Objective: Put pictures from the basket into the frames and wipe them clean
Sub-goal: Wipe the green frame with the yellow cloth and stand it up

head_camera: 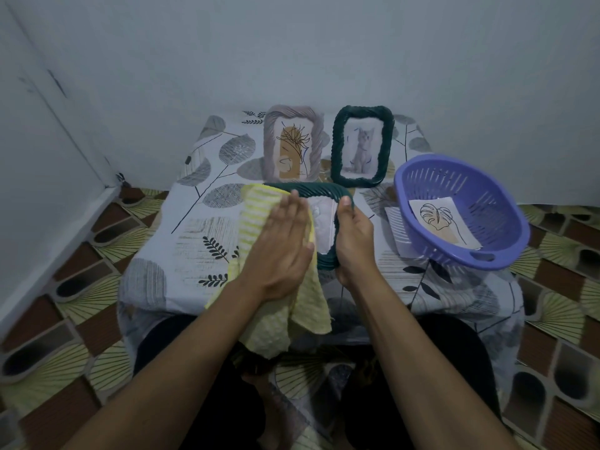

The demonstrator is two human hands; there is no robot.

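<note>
A dark green rope-edged frame (319,190) lies flat on the table in front of me with a pale picture under its glass. My left hand (281,246) lies flat, fingers straight, pressing a yellow striped cloth (259,216) onto the frame's left half. My right hand (352,237) grips the frame's right edge, fingers curled round the rim. Two filled frames stand against the wall: a grey one (293,142) with a plant drawing and a dark green one (361,146) with a cat picture. The purple basket (496,235) at the right holds a leaf picture (443,224).
The small table (181,241) carries a leaf-patterned cloth. A sheet of paper (396,228) lies partly under the basket. The wall stands close behind the frames. Patterned floor tiles (81,306) surround the table, and my knees sit under its front edge.
</note>
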